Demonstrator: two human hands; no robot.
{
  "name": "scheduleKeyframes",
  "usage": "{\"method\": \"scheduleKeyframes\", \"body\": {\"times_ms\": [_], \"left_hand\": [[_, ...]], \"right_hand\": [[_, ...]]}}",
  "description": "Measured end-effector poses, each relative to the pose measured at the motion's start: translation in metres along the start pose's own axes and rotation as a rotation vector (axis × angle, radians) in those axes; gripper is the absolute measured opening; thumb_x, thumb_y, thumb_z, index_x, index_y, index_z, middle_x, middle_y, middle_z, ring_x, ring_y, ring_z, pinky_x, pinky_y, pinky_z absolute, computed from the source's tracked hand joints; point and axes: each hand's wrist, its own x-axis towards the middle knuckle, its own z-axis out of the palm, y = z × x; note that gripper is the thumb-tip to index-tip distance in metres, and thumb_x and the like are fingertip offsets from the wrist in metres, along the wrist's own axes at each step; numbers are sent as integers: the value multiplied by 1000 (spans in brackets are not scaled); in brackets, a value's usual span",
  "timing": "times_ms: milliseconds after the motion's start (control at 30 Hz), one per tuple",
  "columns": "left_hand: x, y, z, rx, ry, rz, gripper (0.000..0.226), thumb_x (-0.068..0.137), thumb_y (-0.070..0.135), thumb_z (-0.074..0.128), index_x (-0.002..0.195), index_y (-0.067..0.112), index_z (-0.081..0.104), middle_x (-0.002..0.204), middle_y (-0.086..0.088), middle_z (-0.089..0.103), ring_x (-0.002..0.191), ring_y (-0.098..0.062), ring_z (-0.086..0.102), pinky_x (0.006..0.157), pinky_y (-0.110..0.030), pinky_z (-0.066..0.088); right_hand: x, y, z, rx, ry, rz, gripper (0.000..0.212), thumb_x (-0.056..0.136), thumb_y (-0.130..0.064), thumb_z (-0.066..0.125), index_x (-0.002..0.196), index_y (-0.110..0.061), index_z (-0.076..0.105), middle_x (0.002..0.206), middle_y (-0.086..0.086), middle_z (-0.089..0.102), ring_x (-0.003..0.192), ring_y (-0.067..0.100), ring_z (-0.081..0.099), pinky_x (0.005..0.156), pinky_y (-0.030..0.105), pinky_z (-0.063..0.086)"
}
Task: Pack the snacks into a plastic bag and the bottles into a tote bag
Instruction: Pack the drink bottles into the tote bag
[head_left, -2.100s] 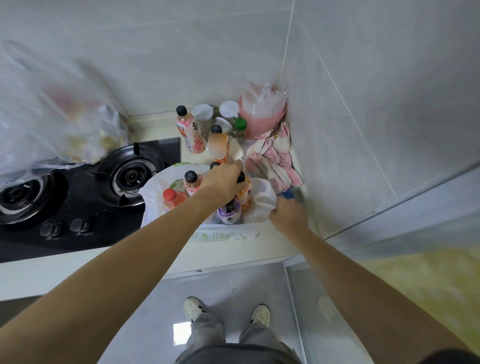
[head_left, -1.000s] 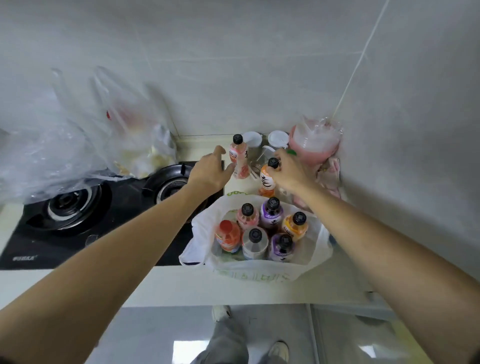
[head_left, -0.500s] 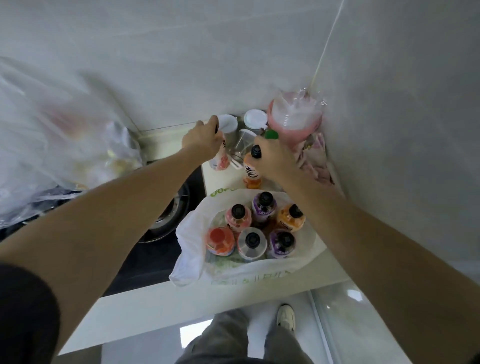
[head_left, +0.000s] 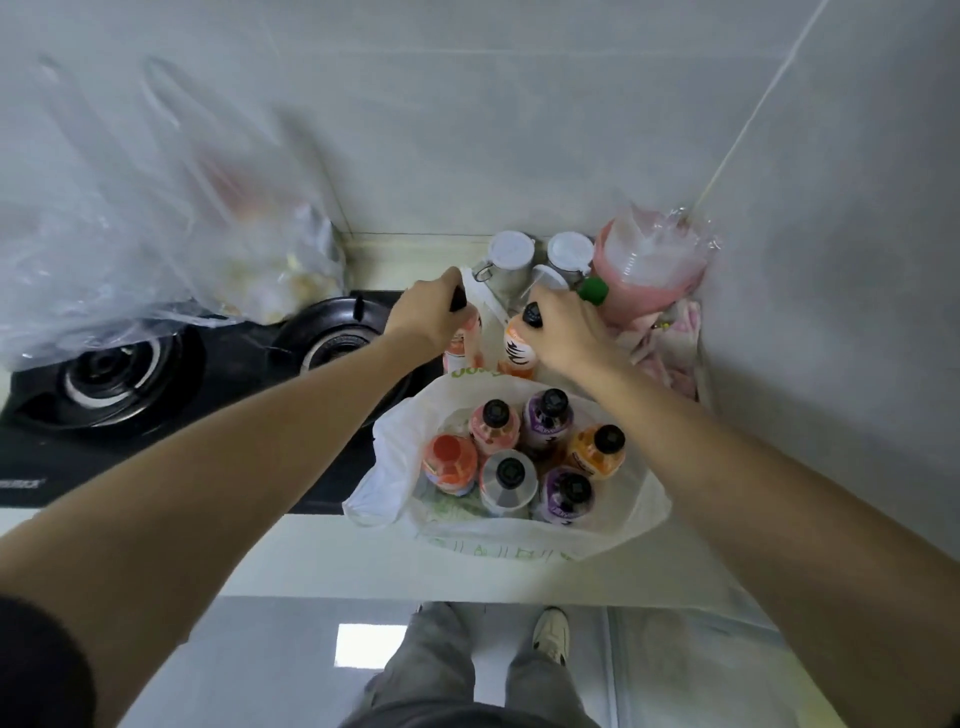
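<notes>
A white tote bag (head_left: 387, 470) stands open on the counter with several capped drink bottles (head_left: 508, 480) upright inside. Just behind it my left hand (head_left: 428, 312) grips the black cap of a pink bottle (head_left: 462, 340). My right hand (head_left: 563, 327) grips the neck of an orange bottle (head_left: 517, 353) with a black cap. Both bottles are behind the bag's far rim; whether they touch the counter is unclear. A clear plastic bag (head_left: 156, 234) with snacks inside sits at the left over the stove.
A black gas stove (head_left: 130, 384) fills the left of the counter. In the corner stand two white-lidded jars (head_left: 511, 260), a green-capped bottle (head_left: 592, 290), a pink container wrapped in plastic (head_left: 647, 270) and a pink cloth (head_left: 670, 343). Tiled walls close the back and right.
One second ago both hands were reaching the two bottles behind the bag. Now both hands hold their bottles by the top, closer to the bag's far rim. The camera has shifted.
</notes>
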Motion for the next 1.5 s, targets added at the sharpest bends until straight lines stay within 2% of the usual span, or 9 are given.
{"method": "scheduleKeyframes", "body": {"times_ms": [333,533,700,967,1100,1267,1333,1400,1500], "left_hand": [[-12,-6,2,39,-1,-14,29,95,39,59,105,15,46,85,-12,64,80,-38,62,68,-48,55],[-49,-15,1,-14,83,-19,46,92,42,66,118,13,42,99,-4,55,80,-29,53,64,-39,43],[-97,-43,10,-95,137,14,27,90,35,68,93,18,47,90,-3,54,76,-24,52,64,-40,46],[-120,-70,26,-177,-120,49,34,85,27,78,98,33,48,103,3,59,99,-20,52,88,-40,47],[-117,-68,25,-109,-101,60,40,86,-3,56,84,32,35,88,3,51,80,-26,50,71,-46,49],[-105,-77,28,38,-80,55,52,81,-20,46,99,18,74,97,2,50,92,-27,57,77,-43,49],[-99,-77,28,102,-92,22,49,87,-14,48,118,15,73,104,-1,50,103,-27,53,82,-47,51],[-94,-73,25,177,-99,-17,35,96,11,57,130,15,67,116,-2,51,113,-27,49,87,-47,52],[-89,-70,22,267,-142,-81,67,81,54,77,132,13,60,125,-1,48,119,-25,47,92,-46,52]], "right_hand": [[-2,-9,-8,-58,-98,-71,32,95,-43,65,115,-21,52,115,8,65,101,34,66,68,38,50],[-21,-6,-18,35,166,-103,34,88,-37,74,102,-19,50,103,-1,58,92,22,62,73,44,56],[-37,19,-13,324,-256,36,12,92,-31,74,84,-21,74,82,-8,73,83,13,69,85,47,59],[-30,32,7,459,-607,301,45,81,-44,69,109,-11,76,118,11,74,113,29,65,108,48,46],[-27,32,11,494,-635,379,37,98,-32,64,127,-8,67,123,10,68,94,19,61,80,32,48],[-24,38,12,545,-536,401,28,97,-26,67,120,-10,71,84,-1,64,55,2,47,35,9,31],[-23,40,13,593,-519,420,29,97,-27,67,122,-13,72,76,-7,62,62,5,54,42,13,38],[-22,40,15,609,-546,433,36,96,-32,68,129,-17,70,109,0,71,96,17,62,64,25,41],[-20,38,17,631,-582,415,36,98,-31,65,132,-20,68,134,-2,65,119,18,58,85,31,40]]}}
